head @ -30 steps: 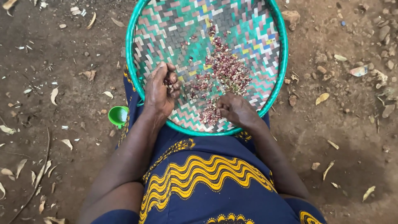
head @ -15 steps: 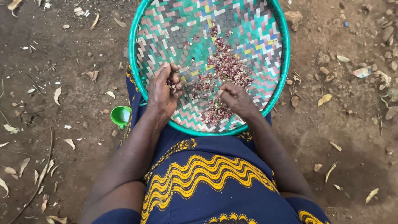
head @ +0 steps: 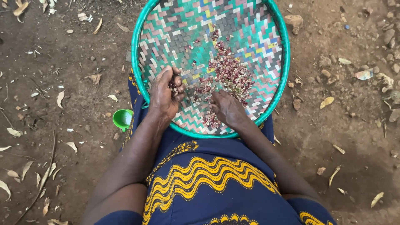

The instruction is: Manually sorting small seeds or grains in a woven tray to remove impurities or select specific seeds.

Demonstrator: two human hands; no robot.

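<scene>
Below, round woven tray with green rim and multicoloured zigzag pattern [head: 266, 25] rests on lap, over dark blue cloth with yellow wavy print [head: 208, 183]. Left hand [head: 164, 93] curled over near-left part of tray, fingers [head: 177, 81] closed narrow around few speckled red-and-white beans. Right hand [head: 227, 109] flat, palm down, fingers spread a little, touching bean heap [head: 229, 73], which lies just beyond and right of left fingers. Small green plastic cup [head: 122, 118] on bare dirt ground [head: 62, 62], left of left wrist. Dry leaves scattered around.
</scene>
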